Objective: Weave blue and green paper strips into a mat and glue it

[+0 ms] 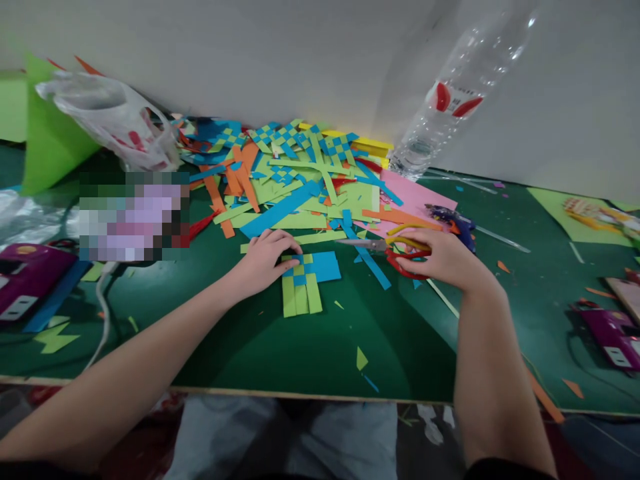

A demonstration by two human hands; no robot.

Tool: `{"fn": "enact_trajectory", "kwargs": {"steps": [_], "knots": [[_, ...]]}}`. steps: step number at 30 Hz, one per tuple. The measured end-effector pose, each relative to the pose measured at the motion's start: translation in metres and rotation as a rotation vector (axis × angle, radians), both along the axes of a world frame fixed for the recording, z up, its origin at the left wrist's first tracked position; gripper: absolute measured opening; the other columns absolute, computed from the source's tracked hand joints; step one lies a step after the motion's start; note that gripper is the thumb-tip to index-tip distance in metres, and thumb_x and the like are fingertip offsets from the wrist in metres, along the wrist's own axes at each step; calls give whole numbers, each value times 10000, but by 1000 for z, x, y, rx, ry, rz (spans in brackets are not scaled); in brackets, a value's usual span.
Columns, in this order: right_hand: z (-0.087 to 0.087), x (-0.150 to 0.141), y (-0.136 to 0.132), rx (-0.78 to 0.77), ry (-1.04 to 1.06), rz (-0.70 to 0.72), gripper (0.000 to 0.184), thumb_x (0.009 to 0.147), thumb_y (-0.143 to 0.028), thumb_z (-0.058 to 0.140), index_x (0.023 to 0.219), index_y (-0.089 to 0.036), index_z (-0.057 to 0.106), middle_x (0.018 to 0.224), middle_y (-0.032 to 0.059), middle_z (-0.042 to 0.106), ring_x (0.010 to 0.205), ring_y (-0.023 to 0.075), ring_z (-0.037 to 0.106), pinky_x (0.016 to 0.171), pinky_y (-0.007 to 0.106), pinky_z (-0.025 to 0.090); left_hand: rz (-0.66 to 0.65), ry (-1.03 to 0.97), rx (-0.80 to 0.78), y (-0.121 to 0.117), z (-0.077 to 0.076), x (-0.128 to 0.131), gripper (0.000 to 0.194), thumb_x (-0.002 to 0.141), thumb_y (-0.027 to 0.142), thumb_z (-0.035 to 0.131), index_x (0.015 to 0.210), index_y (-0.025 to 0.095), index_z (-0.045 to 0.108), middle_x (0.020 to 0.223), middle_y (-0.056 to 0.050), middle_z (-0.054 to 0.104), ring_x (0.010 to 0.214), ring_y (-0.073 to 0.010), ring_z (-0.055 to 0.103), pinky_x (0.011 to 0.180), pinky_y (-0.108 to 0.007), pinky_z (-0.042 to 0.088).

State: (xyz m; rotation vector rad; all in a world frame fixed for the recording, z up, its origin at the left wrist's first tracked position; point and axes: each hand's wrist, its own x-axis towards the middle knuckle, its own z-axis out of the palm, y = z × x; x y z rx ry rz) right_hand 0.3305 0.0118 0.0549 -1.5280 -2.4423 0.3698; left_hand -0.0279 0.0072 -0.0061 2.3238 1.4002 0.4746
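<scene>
My left hand [267,259] is closed on the upper left corner of a small woven paper piece [299,275], thumb and curled fingers gripping its checkered part. This piece is made of green and blue strips; loose green ends hang toward me and a blue part [327,265] sticks out to the right. In my right hand [443,255] is a pair of scissors [373,245] with yellow and red handles. Its metal blades point left, above and to the right of the woven piece, near a blue paper strip [375,268].
Behind my hands lies a heap of paper strips [295,200] and woven pieces. A plastic bottle [450,107] leans against the wall at right. A plastic bag [113,117] stands at left, above a blurred phone-like object [143,223]. Purple boxes [35,277] sit at both sides. Scraps dot the green table [225,353].
</scene>
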Motion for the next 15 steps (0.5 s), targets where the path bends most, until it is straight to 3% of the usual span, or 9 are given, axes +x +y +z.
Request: {"fn": "enact_trajectory", "kwargs": {"steps": [4, 8, 12, 15], "knots": [[-5, -8, 3, 102, -49, -87, 369, 845, -388, 629, 1182, -240, 649, 1210, 43, 697, 1077, 271, 660, 851, 402, 530, 1, -35, 1, -2, 2, 1, 113, 903, 289, 580, 978, 217, 627, 1123, -63, 639, 1074, -275, 507, 909, -471, 389], [-15, -11, 6, 107, -159, -152, 407, 851, -420, 634, 1185, -186, 629, 1174, 90, 707, 1048, 301, 667, 791, 409, 528, 19, -70, -55, -4, 7, 1, 79, 878, 276, 616, 931, 219, 632, 973, -37, 676, 972, -245, 570, 914, -476, 409], [-19, -7, 6, 143, -247, -199, 418, 824, -446, 671, 1162, -203, 632, 1035, 81, 740, 910, 300, 695, 680, 382, 504, 56, -204, -112, -5, 8, 0, 123, 863, 313, 636, 950, 226, 633, 906, -21, 685, 872, -201, 633, 865, -404, 487], [-16, -9, 5, 299, -211, -183, 390, 820, -447, 682, 1136, -224, 638, 940, 69, 739, 862, 281, 692, 681, 373, 499, 124, -318, -39, -6, 10, 0, 180, 861, 337, 638, 1008, 233, 626, 952, -21, 690, 886, -186, 649, 816, -350, 519]]}}
